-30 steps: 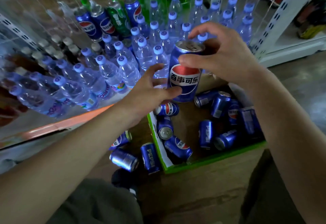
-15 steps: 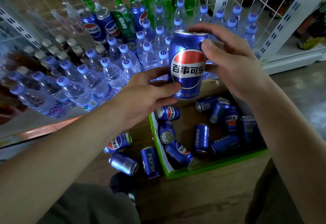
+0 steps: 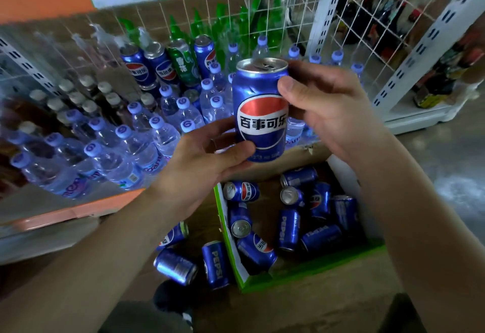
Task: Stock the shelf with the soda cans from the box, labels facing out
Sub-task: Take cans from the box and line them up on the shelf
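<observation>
Shelf (image 3: 65, 212): orange-edged board with a white wire-grid back, beyond and left of both hands; it carried clear plastic water bottles (image 3: 123, 146) with lilac caps, green glass bottles (image 3: 220, 21) at the rear, and four tall upright cans (image 3: 160, 63), three blue and one green.
Box (image 3: 309, 271): open cardboard carton with a green outer edge and brown inside, directly below the hands.
Cans in box (image 3: 288, 229): blue aluminium cylinders, glossy, lying on their sides at mixed angles, some showing silver ends.
Loose cans (image 3: 215, 264): three blue cans on their sides on the floor, below the left forearm and just left of the box wall.
Held can (image 3: 259, 109): short blue metal cylinder, shiny, slightly dented near the top; long axis upright, silver pull-tab lid up; red, white and blue round logo with Chinese characters faced the camera; raised between the two hands, above the box and in front of the water bottles.
Left hand (image 3: 207, 159): fingers curled beneath and behind the can's lower end, thumb laid across the bottom front edge, supporting and gripping it.
Right hand (image 3: 330, 112): thumb pressed on the can's upper right side, fingers wrapped behind the rim; closed around the can.
</observation>
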